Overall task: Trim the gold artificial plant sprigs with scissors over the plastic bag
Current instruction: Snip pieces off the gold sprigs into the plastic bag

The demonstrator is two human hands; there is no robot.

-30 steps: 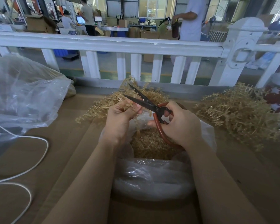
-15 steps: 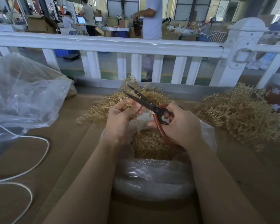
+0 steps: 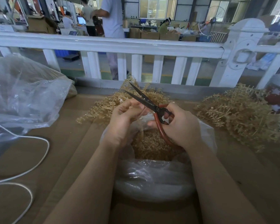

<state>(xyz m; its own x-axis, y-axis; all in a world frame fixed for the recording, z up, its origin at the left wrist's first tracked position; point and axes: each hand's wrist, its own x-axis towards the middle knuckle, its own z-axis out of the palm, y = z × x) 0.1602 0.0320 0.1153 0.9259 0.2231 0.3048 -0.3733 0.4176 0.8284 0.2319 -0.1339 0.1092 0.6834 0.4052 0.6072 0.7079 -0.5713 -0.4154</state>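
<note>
**Now trimming gold sprigs over the open bag**

Starting at the far left, we are seeing a large crumpled clear plastic bag (image 3: pixel 23 97) lying on the brown cardboard-covered table (image 3: pixel 74 159), with a thin white cable (image 3: pixel 44 157) looping below it. Moving toward the middle, a loose heap of gold artificial plant sprigs (image 3: pixel 107 104) is lying just behind our hands. Our left hand (image 3: pixel 124 120) is curling its fingers around a thin gold sprig stem (image 3: pixel 140 120) and holding it above the clear plastic bag full of gold trimmings (image 3: pixel 152 178), which is sitting open directly below both hands. Our right hand (image 3: pixel 179 125) is gripping the red handles of the dark-bladed scissors (image 3: pixel 152 105); the blades are standing parted, pointing up and to the left past the left hand's fingertips. Whether the stem is lying between the blades, we cannot tell. Further right, a second pile of gold sprigs (image 3: pixel 236 113) is resting on the table, well apart from the bag. A white railing (image 3: pixel 103 44) is running across behind everything.
</note>
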